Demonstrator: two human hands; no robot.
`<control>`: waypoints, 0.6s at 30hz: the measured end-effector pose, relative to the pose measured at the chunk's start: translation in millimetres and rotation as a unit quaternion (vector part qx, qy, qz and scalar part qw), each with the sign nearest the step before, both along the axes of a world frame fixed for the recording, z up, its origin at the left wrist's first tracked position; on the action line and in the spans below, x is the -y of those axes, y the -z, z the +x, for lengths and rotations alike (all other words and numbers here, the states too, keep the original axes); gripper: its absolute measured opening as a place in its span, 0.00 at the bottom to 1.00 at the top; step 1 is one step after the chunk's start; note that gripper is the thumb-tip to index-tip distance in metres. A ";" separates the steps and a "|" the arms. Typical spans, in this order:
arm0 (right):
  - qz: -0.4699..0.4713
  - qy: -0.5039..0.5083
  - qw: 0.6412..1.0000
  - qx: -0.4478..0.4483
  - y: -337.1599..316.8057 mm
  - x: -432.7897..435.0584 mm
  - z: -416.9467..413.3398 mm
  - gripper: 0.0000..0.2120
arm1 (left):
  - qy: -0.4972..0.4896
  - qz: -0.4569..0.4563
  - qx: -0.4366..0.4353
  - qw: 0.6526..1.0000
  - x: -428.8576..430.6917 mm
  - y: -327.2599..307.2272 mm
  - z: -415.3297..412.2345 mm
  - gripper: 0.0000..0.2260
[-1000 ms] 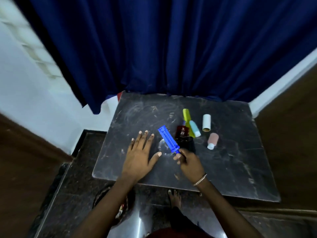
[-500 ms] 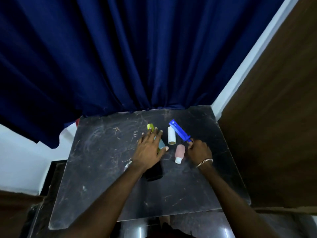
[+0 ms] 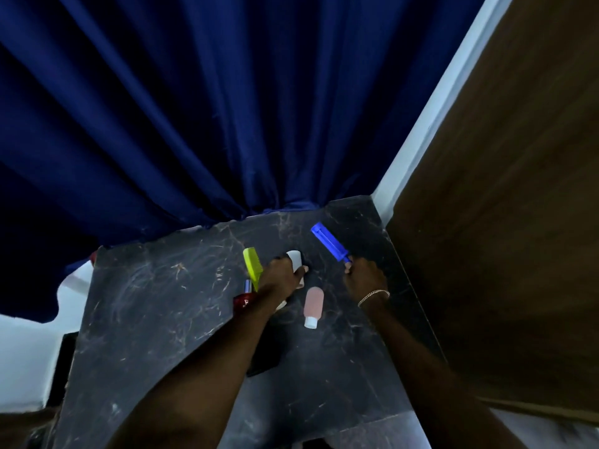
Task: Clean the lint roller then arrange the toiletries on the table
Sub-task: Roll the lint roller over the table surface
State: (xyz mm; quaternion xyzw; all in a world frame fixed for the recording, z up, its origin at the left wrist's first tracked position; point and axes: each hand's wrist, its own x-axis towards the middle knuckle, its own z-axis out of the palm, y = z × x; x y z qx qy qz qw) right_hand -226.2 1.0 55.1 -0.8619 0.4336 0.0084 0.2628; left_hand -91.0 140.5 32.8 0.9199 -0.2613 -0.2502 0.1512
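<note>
On the dark marble table (image 3: 155,319), my right hand (image 3: 364,280) grips the handle of the blue lint roller (image 3: 329,241), whose head points up and to the far left. My left hand (image 3: 280,280) is closed around a white roll (image 3: 294,257), of which only the top shows. A yellow-green comb (image 3: 251,265) lies just left of that hand. A pink bottle with a white cap (image 3: 313,306) lies between my two hands. A dark red bottle (image 3: 243,301) sits partly under my left forearm.
A blue curtain (image 3: 194,108) hangs along the table's far edge. A brown wooden panel (image 3: 502,222) stands close on the right, with a white frame strip (image 3: 421,124) beside it. A flat black object (image 3: 264,358) lies half under my left forearm.
My right hand has carried the lint roller further toward the far right corner. My left hand has moved off the teal bottle and closed on the white roll. The camera view has shifted right.
</note>
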 end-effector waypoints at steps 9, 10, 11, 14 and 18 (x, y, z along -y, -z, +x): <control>0.018 0.027 0.999 -0.004 29.1 12.0 7.2 0.08 | -0.095 0.025 -0.043 0.994 40.3 34.6 16.7 0.24; 0.023 0.022 0.999 -0.007 32.0 13.4 6.2 0.09 | -0.103 0.026 -0.044 0.993 41.0 36.6 17.8 0.24; 0.026 0.021 0.999 -0.010 34.8 14.4 5.3 0.09 | -0.110 0.027 -0.044 0.993 41.9 38.8 18.6 0.24; 0.034 0.020 0.999 -0.017 39.8 14.9 3.2 0.10 | -0.127 0.024 -0.048 0.990 42.0 43.4 19.5 0.24; 0.050 0.024 0.998 -0.025 39.1 11.6 2.5 0.11 | -0.144 -0.007 -0.061 0.988 37.5 46.3 20.2 0.25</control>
